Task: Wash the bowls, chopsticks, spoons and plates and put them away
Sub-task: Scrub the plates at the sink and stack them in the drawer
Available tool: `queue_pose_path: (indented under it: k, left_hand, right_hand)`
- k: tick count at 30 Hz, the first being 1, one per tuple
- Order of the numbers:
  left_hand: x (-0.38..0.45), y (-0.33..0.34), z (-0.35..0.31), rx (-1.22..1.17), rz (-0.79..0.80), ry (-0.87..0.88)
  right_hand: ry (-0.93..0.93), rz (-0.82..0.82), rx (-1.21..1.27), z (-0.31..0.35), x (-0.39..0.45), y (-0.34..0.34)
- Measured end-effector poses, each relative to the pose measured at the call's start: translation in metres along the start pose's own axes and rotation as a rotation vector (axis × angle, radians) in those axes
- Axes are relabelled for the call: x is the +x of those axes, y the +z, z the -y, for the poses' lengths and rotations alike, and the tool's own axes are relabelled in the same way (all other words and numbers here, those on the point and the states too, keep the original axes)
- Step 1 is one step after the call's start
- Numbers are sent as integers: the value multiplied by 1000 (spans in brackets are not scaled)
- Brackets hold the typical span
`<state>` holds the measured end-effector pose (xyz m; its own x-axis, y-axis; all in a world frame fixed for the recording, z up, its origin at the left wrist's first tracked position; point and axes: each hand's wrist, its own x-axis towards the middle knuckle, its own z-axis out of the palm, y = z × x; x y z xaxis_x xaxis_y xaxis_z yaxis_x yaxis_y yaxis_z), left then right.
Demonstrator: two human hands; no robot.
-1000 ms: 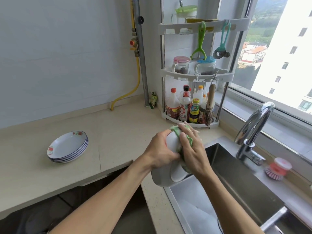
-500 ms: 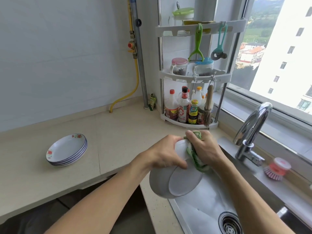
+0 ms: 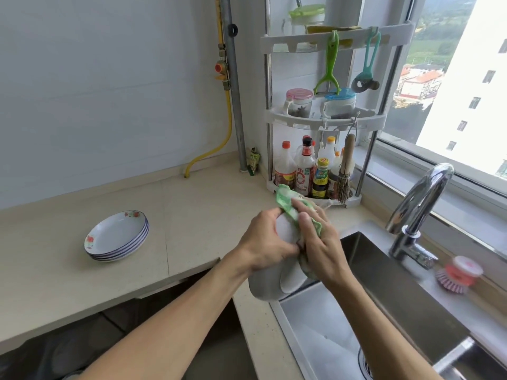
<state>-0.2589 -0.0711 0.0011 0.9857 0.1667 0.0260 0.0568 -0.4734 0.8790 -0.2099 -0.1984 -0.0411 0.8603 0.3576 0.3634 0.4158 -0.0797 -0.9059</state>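
Right now the bowl [image 3: 270, 283], white and glossy, is held tipped on edge just above the near-left corner of the sink [image 3: 389, 292], its foot ring turned toward the camera. The left hand [image 3: 264, 246] curls around the bowl's upper rim and wall and grips it, thumb lying across the outside. The right hand [image 3: 319, 242] presses a green dishcloth [image 3: 288, 204] against the bowl's far side, fingers wrapped over the cloth and pinching it to the surface. Judging by this, the step in hand is scrubbing the outside of one bowl. On the countertop [image 3: 192, 215], toward its left part and well apart from the sink, a stack of plates [image 3: 116, 237] with blue rims and red flowers sits flat. A chrome tap [image 3: 419, 209] stands at the sink's far edge with a pink dish brush [image 3: 456, 275] beside it, and a corner rack [image 3: 323, 116] of bottles fills the back corner of the countertop. The bowl looks like ceramic: stiff, fairly heavy for its size, and likely to chip or break if it strikes the steel sink or the countertop edge. Wet and perhaps soapy, it is probably slippery, so the safer hold is thumb outside and fingers hooked over the rim, or a palm under the foot ring, rather than a flat pinch on the smooth wall. The cloth is soft and will fold around the curve.
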Motion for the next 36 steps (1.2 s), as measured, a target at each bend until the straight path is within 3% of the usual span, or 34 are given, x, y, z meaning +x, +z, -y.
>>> queue_pose_path:
  k: [4, 7, 9, 13, 15, 18, 22, 26, 30, 34, 36]
  left_hand:
    - [-10, 1, 5, 34, 33, 8]
    - [-9, 4, 6, -32, 13, -12]
    - [-6, 2, 4, -20, 29, -10]
    - [-9, -2, 8, -168, -41, -41]
    - [-9, -3, 10, -330, -145, -76]
    - [-8, 4, 7, -492, -318, -142]
    - [-4, 8, 1, -577, -465, -206]
    - [-9, 7, -1, -495, -375, -200]
    - [-9, -3, 2, -507, -335, -217]
    - [-18, -12, 2, -474, -228, -254]
    - [-22, -15, 3, -474, -171, -226]
  right_hand:
    - [246, -45, 133, -12, 4, -14]
    - [44, 46, -92, 0, -4, 1]
    - [-14, 70, -97, -2, -2, 1]
    - [324, -130, 181, -17, 3, -20]
    - [386, -165, 190, -23, 0, -20]
    - [313, -140, 63, -15, -11, -7]
    - [32, 118, -298, 1, -31, 13]
    - [173, 73, -231, -8, 1, -4]
    - [-17, 165, -159, 0, -18, 15]
    - [80, 137, -142, -4, -3, 8]
    - [22, 120, -145, 7, 3, 15]
